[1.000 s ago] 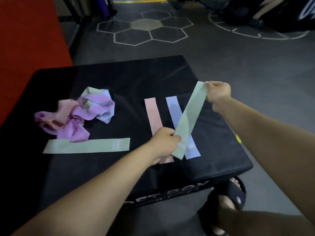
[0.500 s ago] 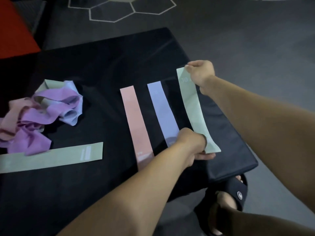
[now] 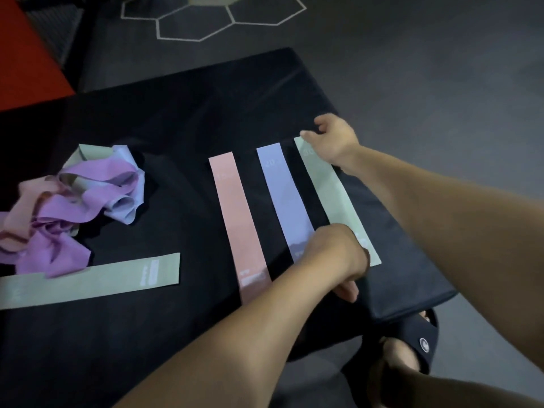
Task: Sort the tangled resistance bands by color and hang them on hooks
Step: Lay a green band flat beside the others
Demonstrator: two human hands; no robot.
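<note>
1. Box (image 3: 182,119): black padded top, holds all the bands. No hooks in view.
2. Tangle (image 3: 73,201): purple, pink, blue and green bands knotted, left side of box, untouched. Most of the sorting is left, by my read.
3. Loose green band (image 3: 88,279): flat, crosswise, just below tangle.
4. Sorted row, lengthwise, apart from each other: pink band (image 3: 240,222), blue band (image 3: 284,198), green band (image 3: 332,195) at right.
5. Right hand (image 3: 332,139): at green band's far end, fingers loosely spread, touching or just lifting off; not gripping it.
6. Left hand (image 3: 338,254): over near ends of the blue and green bands, fingers hidden, can't tell grip.
7. Step: laying green band flat in row. Next likely: clear both hands, pair loose green band with it, or pull another from tangle.
</note>
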